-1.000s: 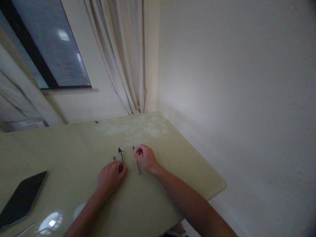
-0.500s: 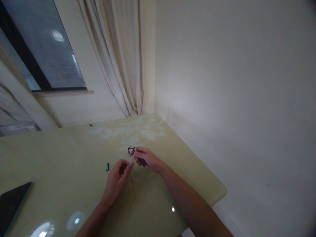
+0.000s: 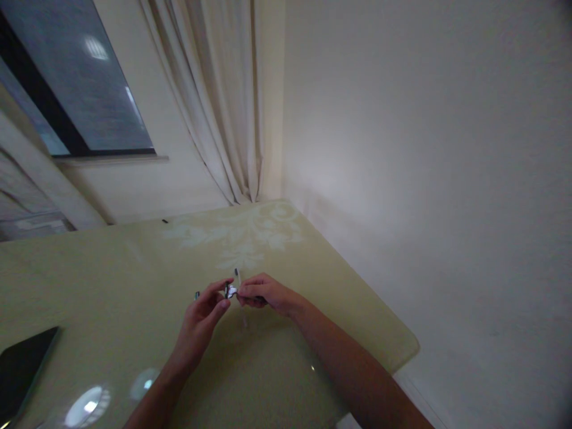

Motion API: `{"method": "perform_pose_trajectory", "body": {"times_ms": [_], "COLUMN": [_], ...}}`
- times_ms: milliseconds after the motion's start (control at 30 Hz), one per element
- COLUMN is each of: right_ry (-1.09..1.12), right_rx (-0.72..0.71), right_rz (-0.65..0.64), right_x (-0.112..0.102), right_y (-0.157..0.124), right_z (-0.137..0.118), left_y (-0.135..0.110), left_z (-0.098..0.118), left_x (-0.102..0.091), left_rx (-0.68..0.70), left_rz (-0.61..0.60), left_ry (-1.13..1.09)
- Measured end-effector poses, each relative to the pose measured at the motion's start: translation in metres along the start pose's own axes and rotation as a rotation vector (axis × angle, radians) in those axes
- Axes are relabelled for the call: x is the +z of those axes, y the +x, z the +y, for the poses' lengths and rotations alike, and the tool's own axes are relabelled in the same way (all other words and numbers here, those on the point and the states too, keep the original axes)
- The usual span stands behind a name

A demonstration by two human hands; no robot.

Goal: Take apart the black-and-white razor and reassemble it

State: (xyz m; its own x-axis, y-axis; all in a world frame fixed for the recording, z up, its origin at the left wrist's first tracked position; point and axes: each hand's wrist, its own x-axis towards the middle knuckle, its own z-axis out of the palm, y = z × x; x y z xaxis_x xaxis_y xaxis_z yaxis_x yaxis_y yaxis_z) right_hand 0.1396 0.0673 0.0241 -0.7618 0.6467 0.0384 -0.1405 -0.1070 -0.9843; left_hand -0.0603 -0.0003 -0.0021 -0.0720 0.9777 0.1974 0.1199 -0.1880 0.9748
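Observation:
My left hand (image 3: 206,311) has its thumb and fingertips closed around the end of a small dark-and-silver piece (image 3: 230,291). My right hand (image 3: 263,291) is pinched right beside it, on the piece's other side. A thin pale stick with a dark tip (image 3: 237,275) rises from between my right fingers, like a small brush, though its kind is too small to tell. Both hands are just over the table, nearly touching. Partly hidden behind my left hand, a small dark teal piece (image 3: 197,295) lies on the tabletop.
The glossy yellow-green table (image 3: 111,286) meets a plain wall (image 3: 402,179) at the right. A dark flat thing (image 3: 27,369) lies at its left front. Near the back edge is a tiny dark object (image 3: 165,221). Curtains (image 3: 223,107) hang behind.
My left hand has moved up and its fingertips now grip the dark-and-silver piece. The pale stick, earlier near my left fingertips, now points up from my right hand. The view has shifted slightly.

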Motion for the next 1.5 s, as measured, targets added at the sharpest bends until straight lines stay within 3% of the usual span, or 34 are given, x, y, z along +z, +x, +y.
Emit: {"method": "perform_pose_trajectory", "body": {"times_ms": [100,167,267,367,500,600,700,767,833,967,1067,1133,1267,1500], "right_ry": [0.070,0.178,0.334,0.389,0.347,0.336,0.323,0.294,0.267,0.229,0.200,0.174,0.104,0.025], "right_rx": [-0.039,-0.106,-0.245,-0.350,-0.396,-0.373,-0.348,-0.337,-0.329,-0.305,-0.260,-0.229,-0.168,-0.049], "right_rz": [0.061,0.189,0.448,0.675,0.865,0.926,0.923,0.906,0.879,0.758,0.661,0.609,0.527,0.472], "right_x": [0.000,-0.008,-0.030,-0.056,-0.079,-0.085,-0.086,-0.083,-0.078,-0.060,-0.043,-0.033,-0.023,-0.008], "right_y": [0.003,0.006,0.008,0.006,-0.001,-0.004,-0.003,-0.001,0.001,0.006,0.006,0.005,0.003,0.002], "right_z": [0.001,-0.001,-0.004,-0.006,-0.003,0.000,0.003,0.005,0.005,0.005,0.005,0.006,0.010,0.014], "left_y": [0.003,0.010,0.030,0.055,0.082,0.084,0.067,0.050,0.033,0.015,0.016,0.019,0.024,0.011], "left_z": [0.004,0.008,0.012,0.014,0.012,0.008,0.004,-0.002,-0.011,-0.033,-0.044,-0.047,-0.045,-0.015], "left_x": [0.000,0.008,0.037,0.082,0.132,0.142,0.120,0.086,0.040,-0.053,-0.092,-0.099,-0.090,-0.046], "left_rx": [0.040,0.087,0.197,0.255,0.159,0.146,0.224,0.282,0.292,0.091,-0.042,-0.026,-0.008,0.177], "left_rz": [0.091,0.106,-0.090,-0.314,-0.344,-0.354,-0.330,-0.272,-0.187,0.068,0.116,0.070,0.027,0.168], "left_ry": [0.089,0.211,0.470,0.765,1.014,1.015,0.922,0.859,0.848,0.899,0.933,0.931,0.931,0.560]}}
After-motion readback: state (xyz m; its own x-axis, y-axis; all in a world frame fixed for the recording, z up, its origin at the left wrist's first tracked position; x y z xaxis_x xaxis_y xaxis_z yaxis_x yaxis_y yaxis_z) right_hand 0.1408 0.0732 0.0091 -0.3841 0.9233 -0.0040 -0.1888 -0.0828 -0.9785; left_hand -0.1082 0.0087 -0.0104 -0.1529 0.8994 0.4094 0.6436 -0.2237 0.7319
